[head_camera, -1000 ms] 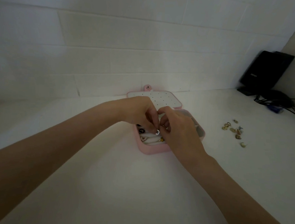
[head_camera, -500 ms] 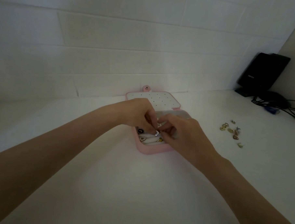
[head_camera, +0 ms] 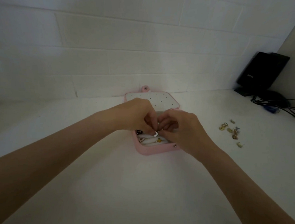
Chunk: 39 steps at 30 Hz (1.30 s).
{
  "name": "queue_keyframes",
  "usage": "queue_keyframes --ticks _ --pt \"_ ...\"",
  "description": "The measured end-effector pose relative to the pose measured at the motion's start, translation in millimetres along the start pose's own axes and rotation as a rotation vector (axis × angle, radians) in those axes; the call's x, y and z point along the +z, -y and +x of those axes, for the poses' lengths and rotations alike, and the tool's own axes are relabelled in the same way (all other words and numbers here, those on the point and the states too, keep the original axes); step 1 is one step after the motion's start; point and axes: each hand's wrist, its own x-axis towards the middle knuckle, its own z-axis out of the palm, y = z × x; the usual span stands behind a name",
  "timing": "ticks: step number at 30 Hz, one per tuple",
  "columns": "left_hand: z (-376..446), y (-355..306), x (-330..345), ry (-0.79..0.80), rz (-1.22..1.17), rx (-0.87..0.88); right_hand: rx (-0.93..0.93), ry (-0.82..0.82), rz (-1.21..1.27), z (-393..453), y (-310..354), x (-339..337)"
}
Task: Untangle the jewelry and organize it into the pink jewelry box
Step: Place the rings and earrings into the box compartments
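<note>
The pink jewelry box [head_camera: 151, 151] lies open on the white table, its lid with a dotted white earring panel [head_camera: 159, 98] folded back toward the wall. Inside the box's ring rolls sit a black ring [head_camera: 139, 131], a pink heart-shaped ring [head_camera: 141, 139] and a small gold ring [head_camera: 158, 140]. My left hand [head_camera: 138, 114] and my right hand [head_camera: 181, 128] meet over the box. Both pinch a small sparkly silver ring [head_camera: 156, 133] with their fingertips, just above the ring rolls. The back compartments are hidden by my hands.
A loose pile of several gold earrings and small pieces [head_camera: 232, 130] lies on the table to the right of the box. A black speaker [head_camera: 261, 72] and cables [head_camera: 278, 107] stand in the far right corner. A white tiled wall runs behind.
My right hand has drawn back toward the right and lowered, so the box's front right corner with its snap shows. Both hands still hold the silver ring over the ring rolls.
</note>
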Motion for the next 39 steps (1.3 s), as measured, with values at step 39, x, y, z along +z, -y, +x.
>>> queue_keyframes --ticks 39 --pt "-11 -14 8 -0.111 0.148 -0.024 0.051 0.064 -0.026 2 7 -4"
